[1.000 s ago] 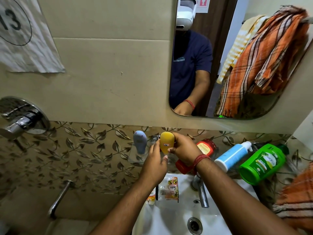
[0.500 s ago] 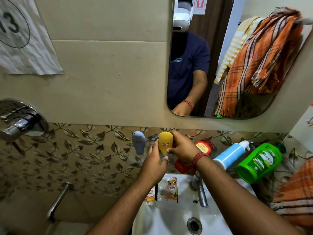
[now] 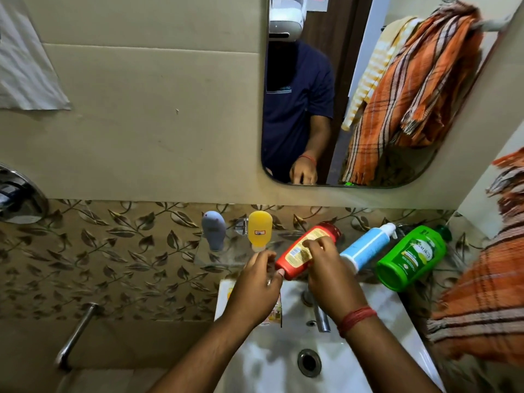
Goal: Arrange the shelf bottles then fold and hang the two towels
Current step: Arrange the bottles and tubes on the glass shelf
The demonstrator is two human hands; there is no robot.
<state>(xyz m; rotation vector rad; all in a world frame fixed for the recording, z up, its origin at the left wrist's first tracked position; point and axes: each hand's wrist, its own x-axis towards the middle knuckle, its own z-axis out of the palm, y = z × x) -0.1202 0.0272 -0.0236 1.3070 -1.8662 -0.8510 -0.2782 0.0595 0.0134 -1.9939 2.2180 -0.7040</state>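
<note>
A glass shelf point(image 3: 224, 259) under the mirror carries a grey bottle point(image 3: 213, 231) and a yellow bottle point(image 3: 259, 230), both standing. A red bottle point(image 3: 304, 248) lies tilted on the shelf; my right hand point(image 3: 326, 265) grips its middle and my left hand point(image 3: 259, 276) touches its base. To the right lie a blue-and-white bottle point(image 3: 367, 246) and a green bottle point(image 3: 411, 256). An orange checked towel point(image 3: 482, 302) hangs bunched at the right edge. The mirror reflects an orange towel point(image 3: 411, 100) and a yellow striped towel point(image 3: 377, 66).
A white basin point(image 3: 283, 364) with a drain and a steel tap point(image 3: 320, 316) sits below the shelf. A small packet point(image 3: 275, 313) lies on the basin rim. A wall valve point(image 3: 17, 194) and a steel pipe point(image 3: 76, 333) are at the left.
Both hands have left the yellow bottle, which now stands alone beside the grey one. They moved right onto the red bottle.
</note>
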